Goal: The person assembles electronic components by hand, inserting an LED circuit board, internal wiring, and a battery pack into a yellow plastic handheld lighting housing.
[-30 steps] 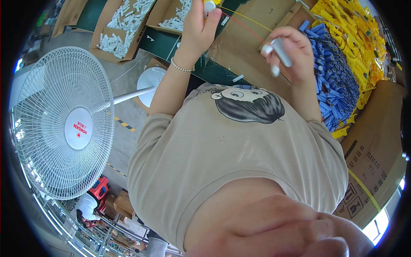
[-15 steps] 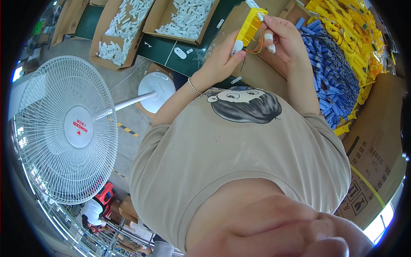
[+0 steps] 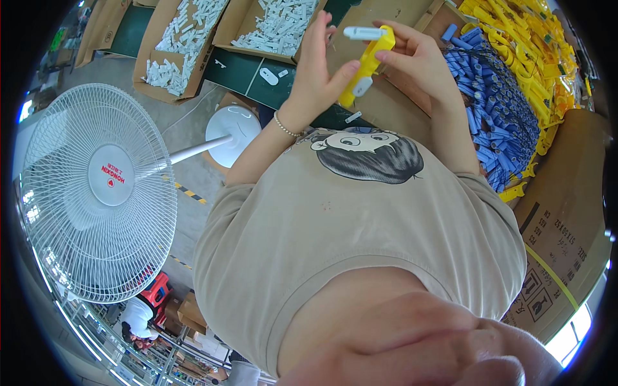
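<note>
My right hand [image 3: 421, 61] grips the upper end of a yellow plastic housing [image 3: 368, 64] between thumb and fingers. A long white plastic piece [image 3: 362, 33] sticks out sideways at that end, and a small white part [image 3: 362, 86] sits near the lower end. My left hand [image 3: 317, 67] is open beside the housing, fingers stretched upward. Its thumb tip is at the housing's edge; whether it presses on it I cannot tell. The wires of the housing are hidden in this position.
Cardboard boxes of small white plastic parts [image 3: 273, 29] stand at the far left on the green table [image 3: 241, 78]. To the right lie piles of blue wired cylinders [image 3: 492, 106] and yellow housings [image 3: 534, 51]. A white fan [image 3: 100, 193] stands left; a large carton [image 3: 566, 212] stands right.
The housing has been turned over, so its open wired side no longer shows. My left hand has let go of its lower end and spread its fingers; my right hand now holds the upper end.
</note>
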A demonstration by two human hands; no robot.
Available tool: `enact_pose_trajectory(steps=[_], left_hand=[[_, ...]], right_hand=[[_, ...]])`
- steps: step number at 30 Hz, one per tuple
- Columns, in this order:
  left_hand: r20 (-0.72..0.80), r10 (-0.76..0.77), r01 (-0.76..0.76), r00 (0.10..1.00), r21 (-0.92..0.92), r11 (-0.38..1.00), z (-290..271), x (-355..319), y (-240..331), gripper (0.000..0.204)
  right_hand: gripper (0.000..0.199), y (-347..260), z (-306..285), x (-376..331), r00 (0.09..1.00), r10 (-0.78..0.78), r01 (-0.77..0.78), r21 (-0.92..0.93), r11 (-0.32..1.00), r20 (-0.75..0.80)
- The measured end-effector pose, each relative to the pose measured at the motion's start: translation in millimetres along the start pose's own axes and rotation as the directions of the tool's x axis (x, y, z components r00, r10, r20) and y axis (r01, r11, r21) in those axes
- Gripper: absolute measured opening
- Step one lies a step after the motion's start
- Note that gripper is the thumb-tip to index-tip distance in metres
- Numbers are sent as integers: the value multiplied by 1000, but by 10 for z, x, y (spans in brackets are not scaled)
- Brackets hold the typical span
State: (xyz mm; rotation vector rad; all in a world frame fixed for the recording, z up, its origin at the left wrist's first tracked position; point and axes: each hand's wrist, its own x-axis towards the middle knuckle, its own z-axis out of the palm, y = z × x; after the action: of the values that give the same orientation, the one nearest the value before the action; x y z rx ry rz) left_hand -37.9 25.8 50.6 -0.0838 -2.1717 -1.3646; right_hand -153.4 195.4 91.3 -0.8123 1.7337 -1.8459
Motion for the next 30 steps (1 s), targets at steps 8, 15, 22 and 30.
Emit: enact_pose_trajectory(steps=[8,15,22,30], left_hand=[[168,8,57,986,-382,922,17,88,55,52],[637,-200,665,745,-733,141,42,103,136,73],[293,-127,167,948,-116,979,145,15,350,64],[226,-197,209,954,-31,977,183,-93,250,55]], right_hand=[[46,-13,-93,-61,974,57,-126,316,940,220],[58,-17,-75,-90,935,72,-197,343,918,346],[41,103,-63,29,984,12,-2,57,998,-180],[31,212,-48,-90,985,44,-79,-211,974,-164]])
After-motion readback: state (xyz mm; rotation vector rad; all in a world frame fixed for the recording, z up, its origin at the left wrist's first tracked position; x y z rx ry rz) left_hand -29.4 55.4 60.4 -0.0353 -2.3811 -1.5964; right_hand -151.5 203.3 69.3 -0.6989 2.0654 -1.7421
